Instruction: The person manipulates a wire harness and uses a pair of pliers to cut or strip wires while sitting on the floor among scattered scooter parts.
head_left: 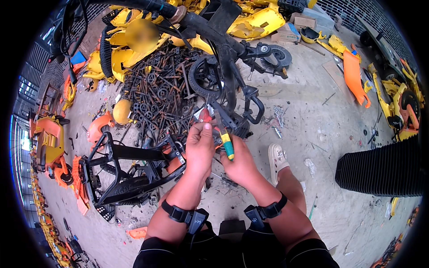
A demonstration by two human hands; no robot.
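Note:
My left hand (199,145) is closed, its thumb and fingers pinching a small red piece (205,115) whose kind I cannot make out. Beside it, my right hand (239,161) grips a screwdriver with a green and yellow handle (227,146); its thin shaft points up and away from me. Just beyond both hands stands a black scooter frame (229,67) with a hooked metal bracket (255,107) at its lower right. The right fingers are partly hidden behind the handle.
A black tubular frame (134,154) lies to the left. Behind it spreads a heap of rusty metal parts (156,89), with yellow panels (257,24) beyond. A stack of black ribbed pieces (380,167) is at the right, an orange panel (353,78) farther back.

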